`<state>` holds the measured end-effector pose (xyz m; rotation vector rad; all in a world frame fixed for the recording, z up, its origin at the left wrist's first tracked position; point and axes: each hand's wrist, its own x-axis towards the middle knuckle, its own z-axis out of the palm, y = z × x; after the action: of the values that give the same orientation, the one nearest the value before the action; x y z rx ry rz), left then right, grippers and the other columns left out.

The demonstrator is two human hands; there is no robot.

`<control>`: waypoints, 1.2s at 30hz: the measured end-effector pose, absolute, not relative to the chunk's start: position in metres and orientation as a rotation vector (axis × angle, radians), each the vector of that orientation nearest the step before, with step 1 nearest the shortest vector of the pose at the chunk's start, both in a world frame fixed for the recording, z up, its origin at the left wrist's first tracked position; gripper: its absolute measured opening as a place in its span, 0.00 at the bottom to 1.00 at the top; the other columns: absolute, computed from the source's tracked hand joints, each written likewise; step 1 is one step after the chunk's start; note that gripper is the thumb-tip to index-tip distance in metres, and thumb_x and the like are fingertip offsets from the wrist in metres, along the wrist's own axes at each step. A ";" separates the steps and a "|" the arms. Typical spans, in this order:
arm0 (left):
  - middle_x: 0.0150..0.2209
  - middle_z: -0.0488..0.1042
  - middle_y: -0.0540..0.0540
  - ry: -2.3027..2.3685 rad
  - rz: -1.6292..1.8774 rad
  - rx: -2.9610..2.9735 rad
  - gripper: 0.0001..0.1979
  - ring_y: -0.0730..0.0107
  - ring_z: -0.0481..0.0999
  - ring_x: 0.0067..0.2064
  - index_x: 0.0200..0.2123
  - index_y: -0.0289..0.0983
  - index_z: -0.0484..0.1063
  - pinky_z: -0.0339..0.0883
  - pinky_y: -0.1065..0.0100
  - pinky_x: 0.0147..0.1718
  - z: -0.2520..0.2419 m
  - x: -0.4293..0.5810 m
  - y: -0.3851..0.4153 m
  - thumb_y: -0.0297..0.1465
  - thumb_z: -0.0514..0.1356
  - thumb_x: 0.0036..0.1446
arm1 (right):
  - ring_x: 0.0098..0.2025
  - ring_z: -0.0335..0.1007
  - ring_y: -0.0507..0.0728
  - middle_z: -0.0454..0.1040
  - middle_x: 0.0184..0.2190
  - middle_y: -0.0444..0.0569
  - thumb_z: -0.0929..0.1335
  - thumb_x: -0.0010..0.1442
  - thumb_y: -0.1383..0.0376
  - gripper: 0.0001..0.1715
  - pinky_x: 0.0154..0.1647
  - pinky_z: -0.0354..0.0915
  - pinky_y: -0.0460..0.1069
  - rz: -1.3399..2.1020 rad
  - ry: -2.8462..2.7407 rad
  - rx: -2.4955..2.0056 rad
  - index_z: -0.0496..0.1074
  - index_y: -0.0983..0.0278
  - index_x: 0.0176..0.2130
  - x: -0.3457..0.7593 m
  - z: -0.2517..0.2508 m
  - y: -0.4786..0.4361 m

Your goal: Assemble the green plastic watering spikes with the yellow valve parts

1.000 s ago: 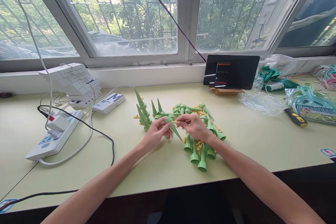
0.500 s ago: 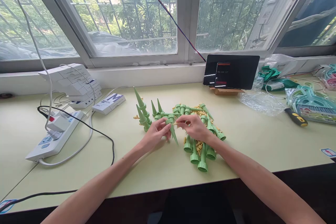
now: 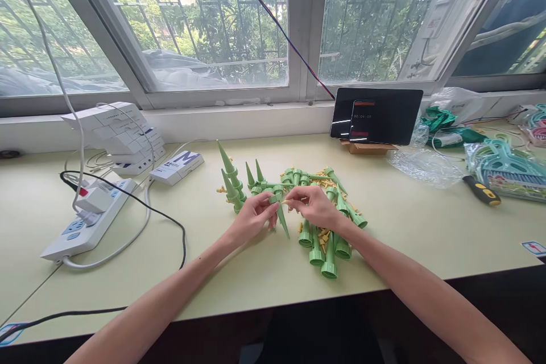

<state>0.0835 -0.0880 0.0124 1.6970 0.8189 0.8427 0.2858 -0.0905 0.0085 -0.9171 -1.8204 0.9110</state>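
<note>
My left hand [image 3: 256, 216] is closed on a green plastic watering spike [image 3: 282, 222], whose pointed end slants down toward me. Close beside it, my right hand [image 3: 313, 205] pinches a small yellow plastic piece [image 3: 285, 202] at the spike's side; I cannot tell whether the two touch. Several more green spikes with threaded caps [image 3: 329, 267] lie in a pile around and below my right hand, with small yellow pieces [image 3: 324, 237] scattered among them. Beyond my left hand, several spikes [image 3: 230, 182] stand with their points up, some with yellow pieces on their sides.
A white power strip [image 3: 89, 222] with cables and a stack of white boxes [image 3: 123, 136] occupy the left. A tablet [image 3: 379, 116] leans at the back with a phone [image 3: 359, 121] before it. To the right lie a screwdriver [image 3: 482, 190] and bagged hangers [image 3: 507, 162].
My hands stay almost in place. The yellow piece in my right fingers has shifted only slightly against the spike, and the spike's tip hangs a touch lower.
</note>
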 end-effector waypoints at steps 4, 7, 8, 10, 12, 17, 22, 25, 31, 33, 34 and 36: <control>0.20 0.69 0.53 0.825 0.825 1.682 0.12 0.75 0.68 0.22 0.32 0.37 0.62 0.66 0.70 0.26 0.013 0.084 -0.088 0.39 0.58 0.63 | 0.29 0.66 0.52 0.75 0.27 0.46 0.67 0.62 0.67 0.07 0.30 0.63 0.46 0.883 -1.840 -0.913 0.75 0.65 0.32 0.286 0.007 -0.090; 0.20 0.69 0.54 0.829 0.816 1.659 0.13 0.74 0.68 0.22 0.32 0.37 0.61 0.66 0.70 0.25 0.014 0.084 -0.089 0.39 0.58 0.63 | 0.29 0.67 0.52 0.75 0.27 0.46 0.67 0.62 0.68 0.07 0.30 0.63 0.46 0.848 -1.864 -0.924 0.75 0.65 0.33 0.286 0.006 -0.090; 0.20 0.69 0.54 0.829 0.815 1.658 0.13 0.74 0.68 0.22 0.31 0.38 0.61 0.66 0.70 0.25 0.014 0.084 -0.089 0.39 0.58 0.63 | 0.29 0.67 0.52 0.75 0.28 0.46 0.67 0.62 0.68 0.07 0.30 0.63 0.46 0.842 -1.868 -0.928 0.75 0.65 0.33 0.286 0.006 -0.090; 0.20 0.69 0.54 0.830 0.814 1.675 0.13 0.74 0.68 0.21 0.31 0.38 0.61 0.66 0.70 0.25 0.013 0.083 -0.088 0.39 0.58 0.63 | 0.30 0.67 0.52 0.75 0.28 0.46 0.67 0.62 0.68 0.08 0.31 0.64 0.46 0.840 -1.871 -0.928 0.75 0.65 0.32 0.286 0.007 -0.090; 0.19 0.70 0.54 0.836 0.816 1.712 0.12 0.74 0.68 0.21 0.31 0.38 0.61 0.66 0.70 0.26 0.012 0.083 -0.088 0.38 0.58 0.63 | 0.30 0.68 0.52 0.75 0.28 0.46 0.66 0.62 0.68 0.08 0.31 0.64 0.46 0.855 -1.870 -0.920 0.75 0.65 0.32 0.286 0.007 -0.091; 0.19 0.70 0.53 0.849 0.841 1.765 0.11 0.74 0.68 0.21 0.32 0.38 0.63 0.64 0.71 0.25 0.010 0.082 -0.087 0.37 0.57 0.63 | 0.30 0.68 0.52 0.75 0.28 0.46 0.66 0.62 0.68 0.08 0.32 0.64 0.47 0.893 -1.856 -0.909 0.74 0.65 0.32 0.286 0.009 -0.092; 0.19 0.70 0.54 0.845 0.831 1.728 0.11 0.74 0.68 0.21 0.32 0.38 0.63 0.65 0.70 0.25 0.012 0.083 -0.088 0.37 0.58 0.63 | 0.28 0.66 0.51 0.74 0.26 0.45 0.66 0.62 0.68 0.07 0.30 0.63 0.46 0.838 -1.880 -0.939 0.74 0.66 0.33 0.286 0.010 -0.092; 0.20 0.70 0.54 0.833 0.822 1.682 0.12 0.75 0.68 0.21 0.32 0.38 0.62 0.65 0.70 0.25 0.013 0.084 -0.088 0.38 0.58 0.63 | 0.28 0.65 0.51 0.73 0.25 0.45 0.66 0.62 0.68 0.07 0.30 0.63 0.46 0.816 -1.888 -0.945 0.74 0.66 0.33 0.286 0.010 -0.092; 0.19 0.69 0.54 0.829 0.830 1.717 0.12 0.74 0.68 0.21 0.33 0.38 0.62 0.64 0.70 0.25 0.010 0.083 -0.088 0.38 0.58 0.63 | 0.29 0.68 0.52 0.75 0.27 0.46 0.66 0.62 0.67 0.08 0.31 0.64 0.46 0.890 -1.869 -0.931 0.74 0.65 0.32 0.286 0.009 -0.092; 0.18 0.69 0.55 0.843 0.842 1.748 0.11 0.74 0.68 0.20 0.33 0.38 0.62 0.64 0.70 0.25 0.010 0.083 -0.088 0.38 0.58 0.63 | 0.29 0.68 0.52 0.75 0.27 0.47 0.66 0.62 0.66 0.08 0.31 0.64 0.46 0.912 -1.862 -0.929 0.74 0.65 0.32 0.286 0.009 -0.093; 0.18 0.69 0.55 0.850 0.847 1.755 0.11 0.74 0.68 0.20 0.33 0.38 0.63 0.64 0.70 0.25 0.011 0.083 -0.088 0.38 0.58 0.63 | 0.29 0.68 0.52 0.75 0.27 0.47 0.66 0.62 0.66 0.08 0.31 0.64 0.46 0.915 -1.861 -0.928 0.74 0.65 0.32 0.286 0.009 -0.093; 0.18 0.69 0.54 0.855 0.850 1.741 0.11 0.74 0.68 0.20 0.33 0.38 0.63 0.64 0.70 0.25 0.012 0.084 -0.089 0.38 0.59 0.62 | 0.29 0.67 0.52 0.75 0.27 0.46 0.66 0.62 0.66 0.08 0.31 0.64 0.46 0.905 -1.865 -0.929 0.73 0.65 0.32 0.286 0.010 -0.093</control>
<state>0.0840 -0.0889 0.0121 1.7409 0.8546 0.8501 0.2860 -0.0930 0.0104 -0.9286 -1.8653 0.9046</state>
